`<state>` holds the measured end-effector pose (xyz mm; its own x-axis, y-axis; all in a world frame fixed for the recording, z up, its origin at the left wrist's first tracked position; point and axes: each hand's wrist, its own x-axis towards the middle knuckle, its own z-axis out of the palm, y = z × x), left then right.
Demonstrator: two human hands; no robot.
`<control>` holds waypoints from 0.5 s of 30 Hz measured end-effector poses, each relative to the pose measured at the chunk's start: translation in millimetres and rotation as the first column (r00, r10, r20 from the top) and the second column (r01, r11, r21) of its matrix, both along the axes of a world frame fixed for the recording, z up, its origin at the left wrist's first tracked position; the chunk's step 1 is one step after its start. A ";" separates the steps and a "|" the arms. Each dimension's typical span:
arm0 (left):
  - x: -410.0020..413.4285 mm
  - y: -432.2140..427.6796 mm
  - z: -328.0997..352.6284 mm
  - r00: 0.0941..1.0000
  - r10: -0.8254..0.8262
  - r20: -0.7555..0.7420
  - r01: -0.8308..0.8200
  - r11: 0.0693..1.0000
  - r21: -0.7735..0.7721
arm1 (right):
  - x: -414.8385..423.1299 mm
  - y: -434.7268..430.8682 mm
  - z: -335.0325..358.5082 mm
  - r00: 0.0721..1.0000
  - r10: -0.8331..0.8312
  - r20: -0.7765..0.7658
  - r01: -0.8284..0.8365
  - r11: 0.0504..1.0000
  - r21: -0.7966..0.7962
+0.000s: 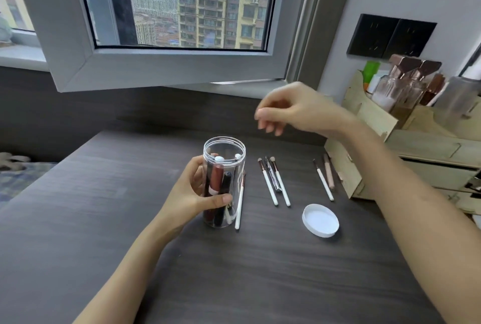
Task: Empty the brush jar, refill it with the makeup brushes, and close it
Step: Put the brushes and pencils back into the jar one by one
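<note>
A clear plastic jar (238,165) stands upright and lidless on the dark table, with several cosmetic tubes inside. My left hand (194,193) grips its left side. My right hand (294,110) hovers above and to the right of the jar's mouth, blurred, fingers loosely curled down with nothing seen in them. The white lid (320,220) lies on the table to the right. Makeup brushes lie flat: one (239,206) touching the jar's right side, a group (276,183) further right, and two more (325,180) near the wooden organiser.
A wooden desk organiser (377,125) with bottles stands at the right, close to my right forearm. An open window sash (161,68) juts over the table's far side. The dark table (104,219) stretches left and toward me.
</note>
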<state>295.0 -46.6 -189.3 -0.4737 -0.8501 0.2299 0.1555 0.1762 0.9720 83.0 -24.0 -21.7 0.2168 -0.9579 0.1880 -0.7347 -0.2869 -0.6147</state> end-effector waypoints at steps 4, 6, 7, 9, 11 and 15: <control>-1.4 -1.0 -1.4 1.000 0.019 0.012 -0.018 1.000 -0.010 | -73.1 -10.7 -56.1 0.848 -0.470 -0.247 0.492 0.870 0.032; -2.8 -1.2 -1.4 0.999 0.037 0.023 -0.036 0.999 -0.026 | -91.2 -12.7 -90.5 0.744 -0.538 -0.397 0.611 0.788 0.078; -3.3 -1.6 -1.6 0.998 0.049 0.028 -0.048 0.998 -0.036 | -93.6 -12.5 -104.4 0.727 -0.542 -0.421 0.628 0.773 0.088; -4.2 -2.7 -2.6 0.997 0.072 0.035 -0.070 0.996 -0.050 | -86.0 -11.2 -123.5 0.750 -0.539 -0.384 0.612 0.786 0.090; -4.5 -3.7 -3.3 0.995 0.089 0.038 -0.087 0.995 -0.053 | -67.5 -12.4 -133.5 0.781 -0.549 -0.297 0.594 0.800 0.083; -4.4 -3.1 -3.3 0.994 0.103 0.048 -0.100 0.993 -0.061 | -34.7 -29.4 -144.5 0.766 -0.596 -0.239 0.616 0.788 0.007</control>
<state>290.7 -49.7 -192.6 -0.3982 -0.8802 0.2582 0.0847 0.2450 0.9658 48.3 -53.4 -166.2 -0.3890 -0.9129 0.1237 -0.8528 0.3060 -0.4231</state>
